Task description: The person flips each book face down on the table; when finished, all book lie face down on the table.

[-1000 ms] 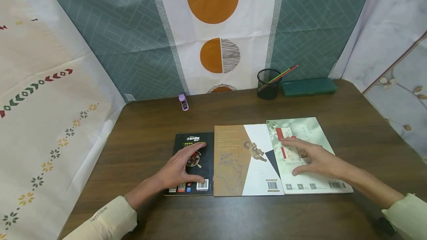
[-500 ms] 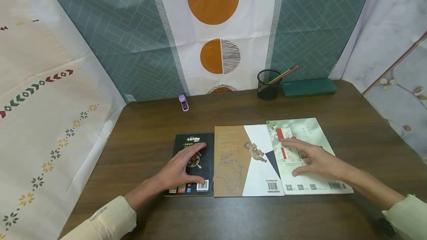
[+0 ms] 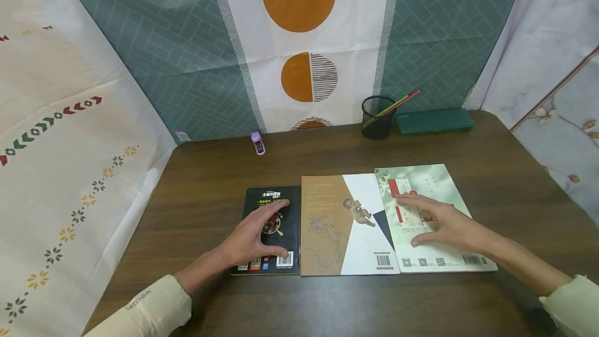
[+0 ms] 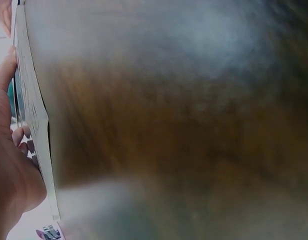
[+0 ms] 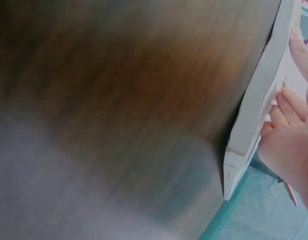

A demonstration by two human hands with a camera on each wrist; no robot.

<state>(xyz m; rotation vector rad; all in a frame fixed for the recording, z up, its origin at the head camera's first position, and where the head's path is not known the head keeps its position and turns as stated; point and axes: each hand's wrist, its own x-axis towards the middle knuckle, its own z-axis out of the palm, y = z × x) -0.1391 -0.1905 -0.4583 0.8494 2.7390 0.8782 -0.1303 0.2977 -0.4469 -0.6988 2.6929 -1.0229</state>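
Three books lie side by side on the brown table. My left hand [image 3: 250,235] rests over the black book [image 3: 281,238], fingers relaxed and thumb spread near its barcode. In the middle is the brown and white book [image 3: 323,222], printed with a baby figure; neither hand is on it. Over the pale green book [image 3: 449,186] lies my right hand [image 3: 442,222], its thumb apart from the outstretched fingers. The left wrist view has the left hand [image 4: 11,170] along a book's page edges. In the right wrist view, the right hand [image 5: 289,120] lies by a thick book's edge [image 5: 249,115].
At the back of the table [image 3: 206,170] stand a purple glue stick [image 3: 258,143] and a black mesh pen cup [image 3: 376,121] with red and green pencils. A dark green case [image 3: 435,121] lies right of the cup. Patterned cloths hang behind and at both sides.
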